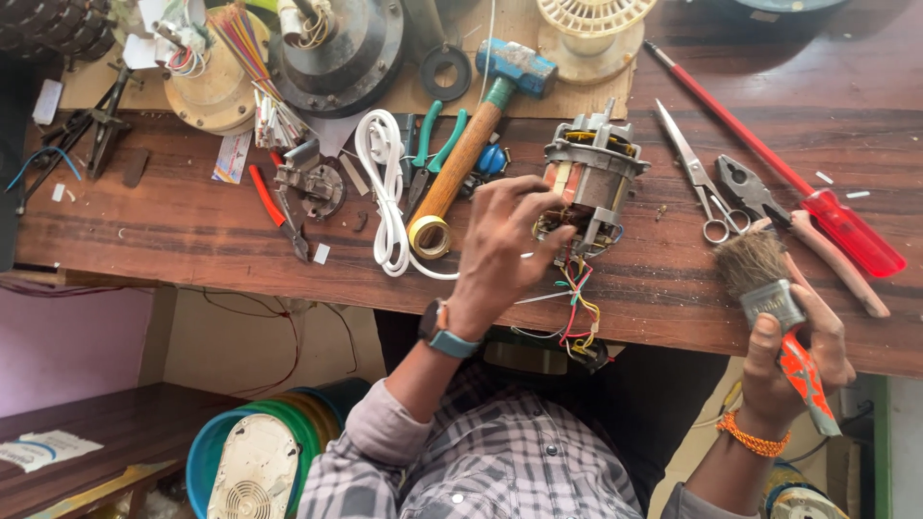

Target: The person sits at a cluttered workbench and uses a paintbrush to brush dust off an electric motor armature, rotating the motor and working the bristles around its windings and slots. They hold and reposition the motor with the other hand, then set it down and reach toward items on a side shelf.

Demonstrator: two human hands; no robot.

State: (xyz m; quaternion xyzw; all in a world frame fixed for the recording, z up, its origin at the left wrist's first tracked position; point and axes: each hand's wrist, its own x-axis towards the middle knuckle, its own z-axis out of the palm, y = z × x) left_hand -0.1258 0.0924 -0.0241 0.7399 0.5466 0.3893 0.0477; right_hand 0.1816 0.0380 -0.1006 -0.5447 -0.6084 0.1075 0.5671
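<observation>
This is looking like a small electrical repair workshop. A worn wooden worktop (pixel 192 226) is carrying a bare motor (pixel 588 183) trailing coloured wires, a hammer (pixel 481 125), pliers (pixel 760 197), scissors (pixel 697 178), a red screwdriver (pixel 769 159) and dismantled fan parts (pixel 336 48) lying about.

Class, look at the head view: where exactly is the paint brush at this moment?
The paint brush is in the person's right hand, held at the bench's front edge on the right of the view, bristles just below the scissors and pliers.
</observation>
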